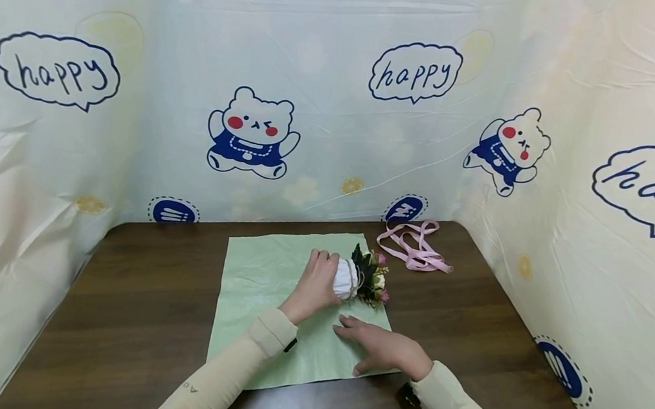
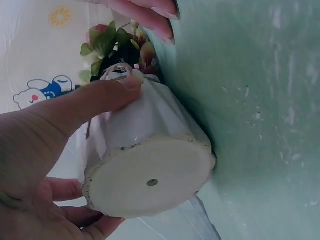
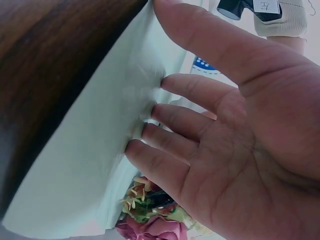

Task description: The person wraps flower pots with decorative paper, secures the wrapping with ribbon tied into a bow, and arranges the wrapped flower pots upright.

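A white flowerpot lies on its side on a pale green sheet of wrapping paper. Pink and cream flowers with dark leaves point to the right from its mouth, and twine is tied round its neck. My left hand grips the pot, thumb along one side and fingers around the other. In the left wrist view the pot's base faces the camera, with a small hole in it. My right hand has its fingers extended, fingertips touching the paper near its right front corner.
A loose pink ribbon lies in a heap at the back right of the brown wooden table. A printed cloth with bears and lettering hangs around the table's back and sides.
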Demonstrator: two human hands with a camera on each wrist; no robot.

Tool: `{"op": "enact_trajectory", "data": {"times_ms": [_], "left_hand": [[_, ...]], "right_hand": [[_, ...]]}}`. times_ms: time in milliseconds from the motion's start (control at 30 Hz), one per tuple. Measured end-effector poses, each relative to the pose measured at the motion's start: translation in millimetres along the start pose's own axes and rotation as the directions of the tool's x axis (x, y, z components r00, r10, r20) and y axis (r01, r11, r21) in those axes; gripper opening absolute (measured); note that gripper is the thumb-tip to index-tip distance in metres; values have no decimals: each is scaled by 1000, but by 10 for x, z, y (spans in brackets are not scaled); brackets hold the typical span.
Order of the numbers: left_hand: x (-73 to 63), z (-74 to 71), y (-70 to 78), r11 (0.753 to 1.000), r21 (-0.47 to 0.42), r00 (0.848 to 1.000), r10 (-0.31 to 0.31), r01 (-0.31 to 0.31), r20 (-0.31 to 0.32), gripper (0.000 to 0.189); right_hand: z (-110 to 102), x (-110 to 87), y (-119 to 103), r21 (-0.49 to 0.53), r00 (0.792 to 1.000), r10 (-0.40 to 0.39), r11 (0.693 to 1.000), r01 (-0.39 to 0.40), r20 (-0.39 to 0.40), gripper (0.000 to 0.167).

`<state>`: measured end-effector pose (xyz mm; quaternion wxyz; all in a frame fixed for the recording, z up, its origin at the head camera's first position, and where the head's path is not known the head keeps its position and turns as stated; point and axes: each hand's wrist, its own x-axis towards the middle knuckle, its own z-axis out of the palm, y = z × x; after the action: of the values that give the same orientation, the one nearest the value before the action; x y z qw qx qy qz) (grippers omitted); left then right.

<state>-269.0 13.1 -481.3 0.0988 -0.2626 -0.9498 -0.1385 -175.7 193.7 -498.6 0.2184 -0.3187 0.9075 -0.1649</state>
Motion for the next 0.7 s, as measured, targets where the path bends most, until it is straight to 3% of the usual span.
{"op": "enact_trajectory", "data": {"times_ms": [300,700], "left_hand": [[-7,12,-6,1000,-17,1000,-12,12,-11,73],[-31,-21,-31,999,-41,1000,22,-21,9,73]], "right_hand": [[-6,-3,-4,-11,1000,-3,1000,2,-3,88],[-14,-16,-14,10,1000,6,1000,-6,6,86]]}}
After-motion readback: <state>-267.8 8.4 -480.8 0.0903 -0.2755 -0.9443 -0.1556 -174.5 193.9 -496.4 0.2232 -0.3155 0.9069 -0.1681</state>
